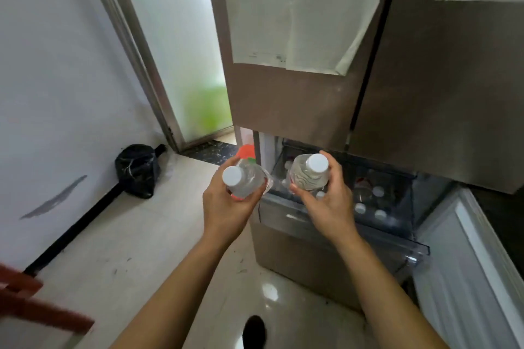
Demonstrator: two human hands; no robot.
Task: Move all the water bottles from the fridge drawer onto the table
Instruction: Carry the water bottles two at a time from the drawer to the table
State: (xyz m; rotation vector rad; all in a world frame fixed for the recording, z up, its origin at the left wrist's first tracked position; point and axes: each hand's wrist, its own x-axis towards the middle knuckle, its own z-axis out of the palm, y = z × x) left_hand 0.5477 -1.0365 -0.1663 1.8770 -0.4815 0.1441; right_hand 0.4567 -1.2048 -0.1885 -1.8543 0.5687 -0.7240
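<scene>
left hand [224, 207] grips a bottle [243, 178] | right hand [326, 201] grips another bottle [309, 176] | several bottles [368, 207] left in drawer [397, 238] | table unseen

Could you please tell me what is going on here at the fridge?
A person stands at the fridge with its drawer pulled open. The left hand grips one water bottle and the right hand grips a second bottle, both held above the drawer. Several white-capped bottles sit in the drawer, so the job is unfinished.
</scene>
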